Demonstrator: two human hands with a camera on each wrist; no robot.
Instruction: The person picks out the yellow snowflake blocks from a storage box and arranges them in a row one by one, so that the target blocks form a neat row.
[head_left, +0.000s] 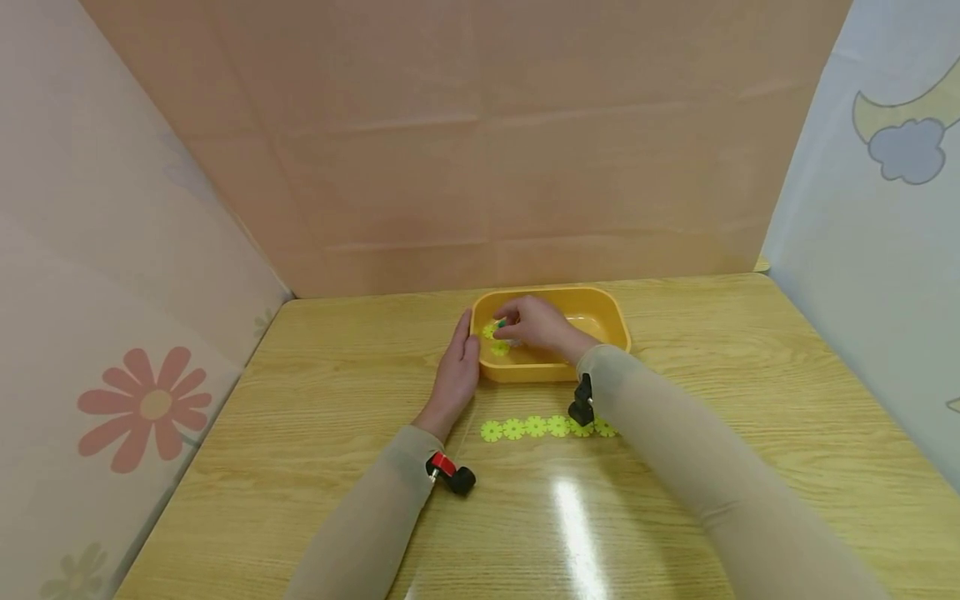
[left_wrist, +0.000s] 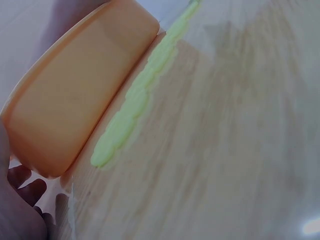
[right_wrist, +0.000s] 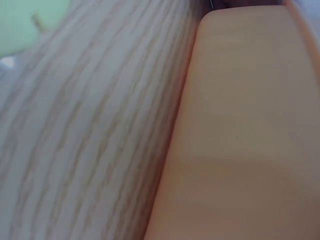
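Observation:
An orange-yellow plastic tray [head_left: 525, 372] stands on the table, and my left hand [head_left: 456, 367] rests along its left wall with the fingers extended. My right hand [head_left: 536, 323] reaches over the near rim into the tray's left part. Its thumb and index finger are curled about a small teal piece [head_left: 502, 323]. Beside these fingertips lie yellow-green snowflake discs [head_left: 500, 347] on the tray floor. Closer to me, several yellow-green snowflake discs [head_left: 536, 427] form a straight row, also visible as a pale green strip [left_wrist: 135, 102] in the left wrist view. The right forearm covers the row's right end.
The wood-grain table [head_left: 337, 392] meets a plain brown back panel [head_left: 480, 150]. Pale side panels stand left and right, one with a red flower print [head_left: 156, 405], the other with a moon and cloud print [head_left: 907, 152]. Light glares off the tabletop in front.

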